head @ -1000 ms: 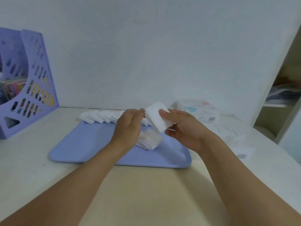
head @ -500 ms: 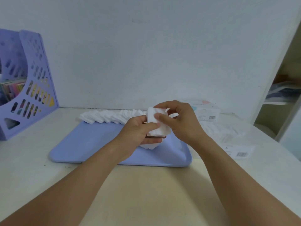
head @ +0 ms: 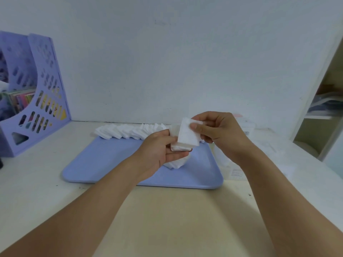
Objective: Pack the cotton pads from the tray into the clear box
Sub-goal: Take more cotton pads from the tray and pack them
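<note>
Both hands meet above the far right part of the blue tray (head: 115, 164), sharing one small stack of white cotton pads (head: 187, 136). The right hand (head: 220, 132) pinches the stack from the right: its thumb lies flat across the top pad's near face while the other fingers curl round behind, so the grip is closed firmly on the pads. The left hand (head: 159, 151) holds the same stack from the left and below, fingers curled under its lower edge and thumb pressed against its left side. The stack is held clear of the tray, tilted with its broad face toward the camera.

A long row of overlapping pads (head: 128, 131) runs along the tray's far edge, from the far left corner toward the hands. A smaller loose heap of pads (head: 176, 163) lies on the tray directly under the left hand.

The clear box (head: 246, 125) sits on the desk (head: 176, 219) beyond the tray's far right corner, mostly hidden behind the right hand. A purple file holder (head: 37, 101) stands at the desk's far left.
</note>
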Available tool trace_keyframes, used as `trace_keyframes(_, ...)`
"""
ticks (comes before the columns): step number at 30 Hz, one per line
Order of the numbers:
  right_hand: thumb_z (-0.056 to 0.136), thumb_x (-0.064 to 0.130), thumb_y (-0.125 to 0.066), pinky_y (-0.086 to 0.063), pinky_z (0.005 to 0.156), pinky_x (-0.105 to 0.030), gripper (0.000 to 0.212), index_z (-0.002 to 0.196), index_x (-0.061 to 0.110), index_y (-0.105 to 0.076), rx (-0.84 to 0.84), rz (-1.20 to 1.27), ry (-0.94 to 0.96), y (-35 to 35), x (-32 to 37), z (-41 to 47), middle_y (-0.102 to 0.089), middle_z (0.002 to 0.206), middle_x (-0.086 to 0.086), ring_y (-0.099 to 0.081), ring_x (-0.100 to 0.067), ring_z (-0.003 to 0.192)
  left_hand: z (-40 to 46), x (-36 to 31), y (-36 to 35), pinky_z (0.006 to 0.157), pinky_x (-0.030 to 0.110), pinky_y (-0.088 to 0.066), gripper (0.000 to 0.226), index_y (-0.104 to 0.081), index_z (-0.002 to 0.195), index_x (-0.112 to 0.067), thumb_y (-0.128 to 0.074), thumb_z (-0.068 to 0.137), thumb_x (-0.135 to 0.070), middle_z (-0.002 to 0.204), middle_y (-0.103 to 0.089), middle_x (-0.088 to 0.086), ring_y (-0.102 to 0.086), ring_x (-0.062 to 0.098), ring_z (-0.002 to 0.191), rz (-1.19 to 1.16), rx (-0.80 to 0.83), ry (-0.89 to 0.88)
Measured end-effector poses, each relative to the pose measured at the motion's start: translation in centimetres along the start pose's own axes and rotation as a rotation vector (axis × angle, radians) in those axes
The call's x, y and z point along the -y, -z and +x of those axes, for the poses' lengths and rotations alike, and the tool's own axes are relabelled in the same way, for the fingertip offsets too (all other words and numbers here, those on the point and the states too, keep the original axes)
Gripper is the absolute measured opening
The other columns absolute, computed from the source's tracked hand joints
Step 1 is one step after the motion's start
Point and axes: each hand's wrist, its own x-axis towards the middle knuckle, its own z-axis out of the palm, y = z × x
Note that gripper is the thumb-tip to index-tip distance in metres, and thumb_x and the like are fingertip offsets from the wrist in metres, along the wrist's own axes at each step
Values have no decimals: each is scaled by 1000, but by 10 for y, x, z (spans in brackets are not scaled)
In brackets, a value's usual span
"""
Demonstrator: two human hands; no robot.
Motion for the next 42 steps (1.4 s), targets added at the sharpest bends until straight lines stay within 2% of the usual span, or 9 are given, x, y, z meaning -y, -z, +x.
trace_keyframes(15, 87, 10, -79, -49, 54, -24, 5, 89, 8, -75, -86, -177, 41, -16, -3, -1, -70, 71, -7, -60, -14, 58, 1, 4, -4, 93, 35, -58, 30, -61, 130, -7, -54, 101, -6, 123, -71, 16, -70, 28, 113, 6, 2, -50)
trace_keyframes(20, 98, 40, -63, -48, 95, -24, 43, 137, 27, -51, -171, -112, -70, -27, 2, -4, -58, 126, 12, -57, -3, 116, 1, 5, -7, 90, 36, -60, 33, -59, 133, -8, -46, 103, 0, 127, -68, 18, -69, 33, 113, -75, -72, -85)
trace_keyframes(23, 100, 56, -45, -36, 96, -15, 54, 137, 16, -46, -67, -51, -203, -52, 7, 4, -52, 129, 14, -44, -3, 126, -2, 6, -16, 81, 36, -61, 33, -60, 131, -8, -42, 103, -5, 128, -67, 18, -68, 29, 114, -137, -50, -82)
trace_keyframes(26, 111, 30, -32, -25, 109, -18, 56, 161, 13, -13, 102, -95, -28, -54, -5, -12, -32, 162, -7, -30, -17, 148, -4, 11, -23, 79, 31, -58, 33, -55, 135, -12, -39, 107, -20, 120, -73, 8, -70, 19, 112, -46, -6, -71)
trace_keyframes(28, 110, 28, -32, -30, 109, -21, 57, 161, 16, -10, -6, -75, -52, -52, -2, -7, -41, 154, -10, -36, -20, 146, -3, 11, -20, 82, 34, -58, 32, -54, 136, -12, -39, 108, -20, 125, -71, 10, -68, 20, 114, -25, -37, -65)
trace_keyframes(32, 100, 54, -40, -46, 84, -11, 63, 158, 44, -15, 44, -84, -75, -40, 14, -14, -40, 151, 15, -46, 10, 125, -1, 4, -13, 75, 35, -60, 35, -56, 136, -8, -42, 107, -20, 134, -63, 21, -65, 29, 110, -42, -56, -22)
trace_keyframes(37, 76, 88, -27, -33, 119, -36, 99, 160, 36, -16, 148, -100, -102, -60, 5, -13, -33, 161, 5, -36, -12, 146, -2, 2, -10, 74, 31, -56, 30, -63, 121, -9, -41, 108, -24, 108, -73, 14, -69, 19, 94, 77, 12, -13)
trace_keyframes(39, 90, 75, -31, -47, 109, -41, 78, 152, 29, -35, 17, -91, -118, -55, 2, -12, -48, 151, 1, -55, -14, 129, 2, -3, -2, 62, 26, -55, 20, -64, 110, -15, -45, 107, -21, 96, -72, 4, -67, 16, 82, 15, -174, -110)
trace_keyframes(42, 102, 41, -55, -50, 78, -26, 32, 105, 13, -69, -84, -481, -80, -43, -10, -9, -71, 100, -3, -66, -16, 85, 13, -11, 22, 64, 26, -54, 8, -59, 103, -20, -51, 105, -20, 103, -64, 2, -60, 15, 86, 43, -549, -245)
